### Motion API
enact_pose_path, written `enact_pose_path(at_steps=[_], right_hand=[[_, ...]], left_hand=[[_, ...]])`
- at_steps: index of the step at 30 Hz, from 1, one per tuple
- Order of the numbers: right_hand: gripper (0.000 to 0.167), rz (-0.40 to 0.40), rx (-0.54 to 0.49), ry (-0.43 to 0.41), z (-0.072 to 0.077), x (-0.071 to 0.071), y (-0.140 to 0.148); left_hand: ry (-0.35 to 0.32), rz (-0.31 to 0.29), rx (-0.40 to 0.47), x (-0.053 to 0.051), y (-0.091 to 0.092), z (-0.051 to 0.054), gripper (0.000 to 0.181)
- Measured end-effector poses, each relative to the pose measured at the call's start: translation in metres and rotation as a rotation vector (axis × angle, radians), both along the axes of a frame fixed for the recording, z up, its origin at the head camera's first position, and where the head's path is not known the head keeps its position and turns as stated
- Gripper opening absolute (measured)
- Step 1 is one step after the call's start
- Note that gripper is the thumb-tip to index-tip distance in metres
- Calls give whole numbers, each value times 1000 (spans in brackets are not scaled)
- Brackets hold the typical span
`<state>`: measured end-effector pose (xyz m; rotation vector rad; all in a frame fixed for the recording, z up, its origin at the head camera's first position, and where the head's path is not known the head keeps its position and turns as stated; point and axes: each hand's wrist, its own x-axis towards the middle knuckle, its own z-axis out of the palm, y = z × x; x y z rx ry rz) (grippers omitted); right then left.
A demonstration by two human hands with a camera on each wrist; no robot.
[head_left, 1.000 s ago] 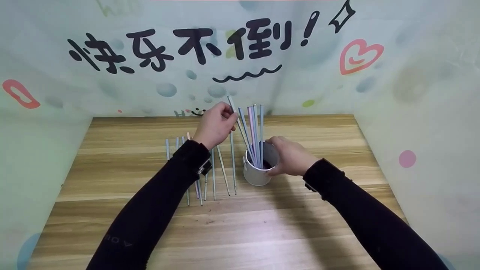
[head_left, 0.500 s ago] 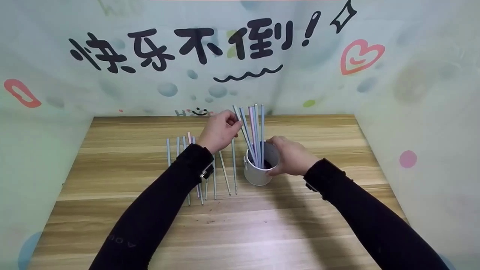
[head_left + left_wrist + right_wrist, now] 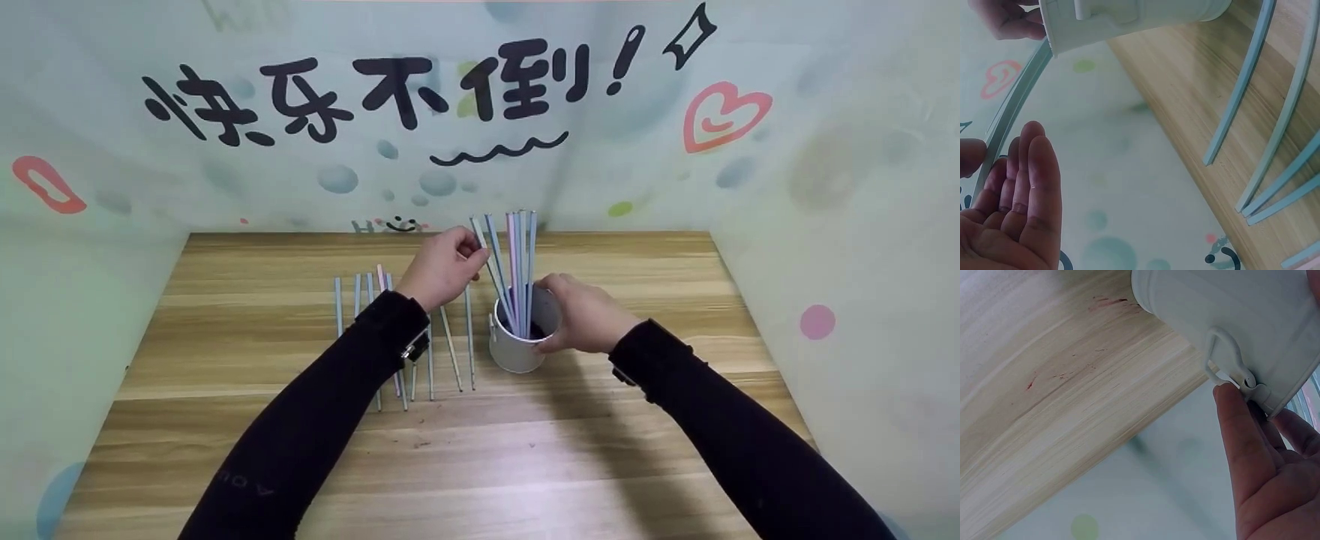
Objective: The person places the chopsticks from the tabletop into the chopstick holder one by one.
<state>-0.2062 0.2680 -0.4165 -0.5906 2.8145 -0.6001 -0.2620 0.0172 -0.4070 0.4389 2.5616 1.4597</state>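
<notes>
My left hand (image 3: 442, 266) pinches a pale chopstick (image 3: 498, 276) near its upper end. The chopstick leans with its lower end in a small white bucket (image 3: 516, 357), beside several other upright blue and pink chopsticks (image 3: 523, 255). In the left wrist view this chopstick (image 3: 1016, 104) runs between thumb and fingers, up to the bucket's rim. My right hand (image 3: 589, 315) grips the bucket on its right side. The right wrist view shows those fingers (image 3: 1244, 444) by a wire handle (image 3: 1233, 349) on the bucket's wall. The chopsticks' lower tips inside are hidden.
Several loose chopsticks (image 3: 470, 337) lie side by side on the wooden table (image 3: 225, 337), left of the bucket and partly under my left arm. A printed cloth (image 3: 300, 180) rises behind the table. Small dark specks (image 3: 421, 444) mark the tabletop.
My left hand has moved down and slightly right, lowering the pale chopstick deeper into the bucket and nearer the others. My right hand keeps hold of the bucket in about the same place.
</notes>
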Motion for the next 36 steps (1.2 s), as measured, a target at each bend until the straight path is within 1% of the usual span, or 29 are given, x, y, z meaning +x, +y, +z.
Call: enact_pose_path(at_steps=[4,7,10,13,17,21,24,29,32,36], right_hand=[[90,17,-8,21,-1,0,1],[90,13,-8,15,-1,0,1],[90,10,-6,10,-2,0,1],[89,14,-5,13,-1,1,1],[88,15,-4,13,-1,1,1],[88,5,-3,4,-1,0,2],[89,-2,-1,-5,1,0,3],[88,1,-4,-8,1,0,3],[87,13,-13,1,0,0,3],[88,28,-15,8,0,0,2]], left_hand=[[-1,-9,6,1,-2,-1,20],[-5,-18,13,2,-5,-2,21],[-33,-19,32,2,-11,-2,22],[-63,-9,49,1,-20,-1,25],[-86,36,59,-3,-41,1,27],[-90,97,55,-9,-65,3,27],[-83,141,27,-12,-82,2,27],[-71,216,-30,-17,-109,-5,30],[-66,248,-79,-20,-125,-14,34],[-89,289,-152,-24,-145,-28,38]])
